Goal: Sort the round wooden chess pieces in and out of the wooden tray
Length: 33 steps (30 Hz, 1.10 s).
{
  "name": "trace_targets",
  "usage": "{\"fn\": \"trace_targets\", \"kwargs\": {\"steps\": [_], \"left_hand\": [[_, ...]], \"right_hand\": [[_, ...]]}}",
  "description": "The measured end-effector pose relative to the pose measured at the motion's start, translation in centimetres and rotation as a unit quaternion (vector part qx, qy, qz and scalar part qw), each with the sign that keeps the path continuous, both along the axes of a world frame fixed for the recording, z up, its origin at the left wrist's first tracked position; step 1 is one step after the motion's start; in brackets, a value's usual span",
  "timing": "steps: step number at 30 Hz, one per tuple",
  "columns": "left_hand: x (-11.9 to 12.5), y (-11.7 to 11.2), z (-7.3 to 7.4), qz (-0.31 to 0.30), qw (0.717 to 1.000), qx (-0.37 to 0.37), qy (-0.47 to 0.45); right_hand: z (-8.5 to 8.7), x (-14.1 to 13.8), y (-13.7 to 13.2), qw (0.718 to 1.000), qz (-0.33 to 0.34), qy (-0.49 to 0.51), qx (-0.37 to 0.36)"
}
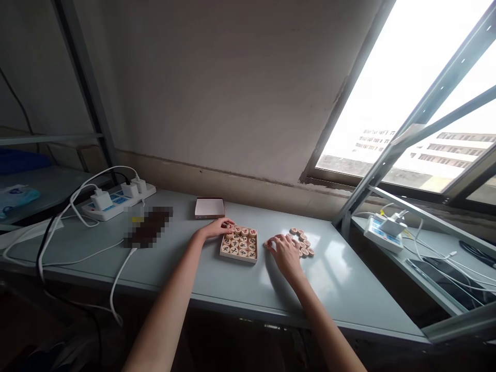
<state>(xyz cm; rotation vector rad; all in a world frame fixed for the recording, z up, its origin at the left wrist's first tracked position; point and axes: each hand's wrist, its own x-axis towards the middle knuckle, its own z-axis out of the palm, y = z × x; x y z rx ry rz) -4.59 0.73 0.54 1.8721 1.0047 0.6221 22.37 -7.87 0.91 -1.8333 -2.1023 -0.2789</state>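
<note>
A shallow box on the desk holds rows of round wooden xiangqi pieces, with red characters along the back row and dark ones in front. My left hand is at the box's back left corner, its fingers closed on a red-marked piece there. To the right of the box, my right hand reaches over the desk. Its thumb and fingertips pinch a single xiangqi piece low at the desktop. Loose pieces lie beside and partly behind that hand.
The box lid lies inside-up behind my left hand. A power strip with chargers and white cables occupies the desk's left, near a pixelated dark object. At right are a metal frame post and another shelf with a power strip.
</note>
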Motion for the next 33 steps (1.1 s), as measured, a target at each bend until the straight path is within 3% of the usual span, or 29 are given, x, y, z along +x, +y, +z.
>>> {"fn": "trace_targets", "kwargs": {"steps": [8,15,20,28,31,33], "left_hand": [[0.1,-0.1,0.0,0.008,1.0,0.009,0.01],[0.3,-0.5,0.3,0.02,1.0,0.021,0.011],[0.4,-0.6,0.4,0.023,0.999,0.036,0.014],[0.4,-0.7,0.5,0.025,0.999,0.03,0.014],[0.4,-0.7,0.5,0.021,0.999,0.04,0.009],[0.4,-0.6,0.4,0.02,0.999,0.037,0.006]], "right_hand": [[2.2,-4.9,1.1,0.993,0.078,0.09,0.022],[1.0,-8.0,2.2,0.98,0.147,0.133,-0.022],[0.4,-7.8,2.1,0.991,0.114,0.065,0.0],[0.9,-7.8,1.7,0.991,0.129,0.014,0.023],[1.1,-6.1,2.2,0.994,0.101,0.02,0.029],[1.1,-3.9,2.6,0.999,0.043,0.009,0.029]]}}
